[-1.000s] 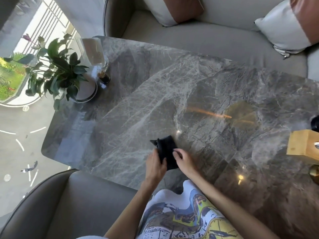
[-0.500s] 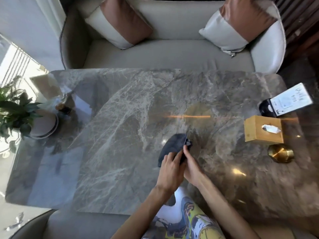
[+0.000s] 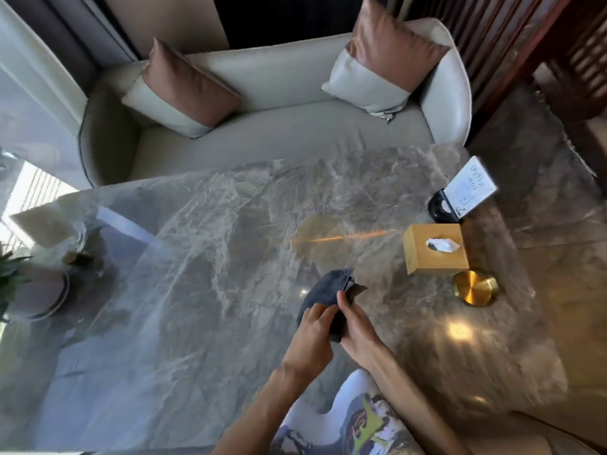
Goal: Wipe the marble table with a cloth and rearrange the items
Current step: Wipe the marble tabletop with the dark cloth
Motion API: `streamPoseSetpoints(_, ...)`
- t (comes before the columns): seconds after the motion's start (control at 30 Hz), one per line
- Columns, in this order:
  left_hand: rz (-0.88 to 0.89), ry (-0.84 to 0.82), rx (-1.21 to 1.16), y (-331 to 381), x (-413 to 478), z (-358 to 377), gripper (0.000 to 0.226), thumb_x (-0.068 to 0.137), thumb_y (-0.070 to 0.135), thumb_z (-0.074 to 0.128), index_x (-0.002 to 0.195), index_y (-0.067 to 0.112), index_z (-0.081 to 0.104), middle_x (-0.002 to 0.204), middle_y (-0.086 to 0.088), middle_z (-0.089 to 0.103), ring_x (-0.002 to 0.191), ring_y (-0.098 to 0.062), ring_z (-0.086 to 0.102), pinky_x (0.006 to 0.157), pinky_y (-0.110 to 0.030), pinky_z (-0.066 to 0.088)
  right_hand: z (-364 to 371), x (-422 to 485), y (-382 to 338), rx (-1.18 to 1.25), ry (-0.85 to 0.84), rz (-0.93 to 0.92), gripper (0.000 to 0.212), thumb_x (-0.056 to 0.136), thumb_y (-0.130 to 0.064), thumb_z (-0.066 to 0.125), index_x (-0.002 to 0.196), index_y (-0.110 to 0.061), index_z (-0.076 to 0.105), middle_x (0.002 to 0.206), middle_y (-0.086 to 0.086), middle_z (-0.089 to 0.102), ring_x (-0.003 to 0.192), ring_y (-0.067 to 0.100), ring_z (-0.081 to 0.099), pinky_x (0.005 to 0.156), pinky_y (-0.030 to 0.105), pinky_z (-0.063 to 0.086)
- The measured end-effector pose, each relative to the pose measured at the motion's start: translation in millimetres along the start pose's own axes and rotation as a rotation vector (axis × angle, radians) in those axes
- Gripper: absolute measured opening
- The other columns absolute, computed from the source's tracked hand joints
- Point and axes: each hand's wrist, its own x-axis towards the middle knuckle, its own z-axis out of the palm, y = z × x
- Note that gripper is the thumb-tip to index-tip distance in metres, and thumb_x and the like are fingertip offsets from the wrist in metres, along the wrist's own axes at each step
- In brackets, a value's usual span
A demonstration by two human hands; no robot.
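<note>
A dark grey cloth [image 3: 325, 290] is held folded just above the grey marble table [image 3: 203, 264], near its middle front. My left hand [image 3: 313, 333] grips the cloth's near left side and my right hand [image 3: 356, 323] pinches its right edge. At the right end of the table stand a wooden tissue box [image 3: 435, 249], a round gold dish [image 3: 474, 287] and a black stand with a white card [image 3: 466, 192]. At the left end sit a potted plant [image 3: 29, 290] and a clear sign holder [image 3: 65, 231] with a small dark bottle beside it.
A pale sofa [image 3: 272, 133] with two brown-and-white cushions runs along the table's far side. A dark wooden screen [image 3: 525, 44] stands at the back right. Another seat's edge shows at the bottom right, beside my patterned shirt.
The view has swung to the right, bringing the tissue box, gold dish and card stand fully into sight. Both hands keep hold of the cloth and have turned and folded it.
</note>
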Motion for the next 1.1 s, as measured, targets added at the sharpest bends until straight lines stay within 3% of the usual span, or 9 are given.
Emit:
streamPoseSetpoints(0.1,0.013,0.039,0.020,16.9,5.8,13.9,0.057,0.077,-0.008,0.042,0.124,0.016,0.062,0.109,-0.002,0.063,0.098,-0.020,0.057,0.084,-0.035,0.051,-15.5,-3.0,-9.8,-0.007,-0.023,0.007,0.051,0.087,-0.045,0.062,0.114,-0.002,0.060,0.099,0.021,0.060,0.093,0.032,0.062,0.073,0.038,0.047)
streamPoseSetpoints(0.17,0.019,0.064,0.027,27.0,9.9,18.1,0.055,0.077,-0.010,0.044,0.121,0.017,0.065,0.110,-0.001,0.067,0.099,-0.018,0.059,0.085,-0.032,0.051,-23.5,-1.9,-14.2,0.019,-0.015,0.034,0.052,0.089,-0.042,0.059,0.118,0.000,0.058,0.093,0.017,0.063,0.087,0.026,0.065,0.066,0.032,0.051)
streamPoseSetpoints(0.33,0.041,0.047,-0.022,34.8,20.3,19.9,0.052,0.084,-0.009,0.044,0.125,0.014,0.065,0.110,-0.006,0.068,0.101,-0.023,0.061,0.085,-0.030,0.052,-34.1,2.3,-26.0,0.135,0.002,0.101,0.042,0.097,-0.033,0.050,0.125,-0.004,0.060,0.118,0.019,0.068,0.105,0.028,0.067,0.086,0.036,0.052)
streamPoseSetpoints(0.5,0.082,0.040,-0.068,28.7,45.6,13.4,0.036,0.091,0.005,0.045,0.120,0.008,0.068,0.113,-0.009,0.067,0.103,-0.025,0.060,0.089,-0.020,0.044,-34.5,8.5,-47.5,0.262,-0.011,0.073,0.038,0.097,-0.032,0.047,0.105,-0.007,0.074,0.104,0.017,0.071,0.089,0.033,0.066,0.079,0.038,0.051)
streamPoseSetpoints(0.67,0.250,0.083,0.030,14.3,68.6,12.0,0.033,0.091,0.014,0.046,0.117,0.008,0.066,0.115,-0.008,0.064,0.102,-0.026,0.058,0.094,-0.033,0.048,-27.5,28.3,-58.9,0.339,0.022,0.029,0.041,0.098,-0.035,0.046,0.124,-0.006,0.061,0.114,0.014,0.070,0.106,0.024,0.067,0.091,0.034,0.049)
streamPoseSetpoints(0.77,0.387,0.070,0.115,12.8,72.5,13.3,0.032,0.088,0.012,0.050,0.114,0.003,0.066,0.111,-0.012,0.065,0.098,-0.028,0.058,0.092,-0.036,0.049,-13.9,35.8,-57.9,0.353,0.077,-0.045,0.039,0.096,-0.038,0.049,0.107,-0.008,0.071,0.098,0.009,0.074,0.088,0.020,0.072,0.087,0.032,0.049)
streamPoseSetpoints(0.87,0.483,-0.019,0.012,-9.4,78.8,0.2,0.036,0.087,0.011,0.052,0.120,0.000,0.063,0.120,-0.016,0.064,0.114,-0.028,0.055,0.105,-0.035,0.044,1.7,53.2,-50.5,0.336,0.126,-0.106,0.041,0.097,-0.036,0.048,0.094,-0.009,0.078,0.099,0.009,0.074,0.089,0.019,0.072,0.089,0.032,0.049)
streamPoseSetpoints(0.97,0.384,-0.152,-0.161,-46.0,94.9,-26.3,0.045,0.093,0.021,0.043,0.135,0.011,0.052,0.136,-0.012,0.058,0.127,-0.024,0.051,0.111,-0.030,0.038,9.8,73.7,-54.0,0.308,0.166,-0.142,0.035,0.098,-0.031,0.047,0.107,-0.010,0.073,0.108,0.011,0.072,0.097,0.024,0.069,0.089,0.037,0.054)
streamPoseSetpoints(1.1,0.073,-0.009,-0.143,-150.9,152.3,-65.4,0.063,0.091,0.045,0.029,0.143,0.014,0.046,0.148,-0.010,0.048,0.138,-0.027,0.044,0.117,-0.029,0.028,21.1,119.7,-95.2,0.104,0.249,-0.354,0.029,0.098,-0.025,0.048,0.102,-0.020,0.077,0.109,0.004,0.074,0.100,0.019,0.071,0.089,0.041,0.056)
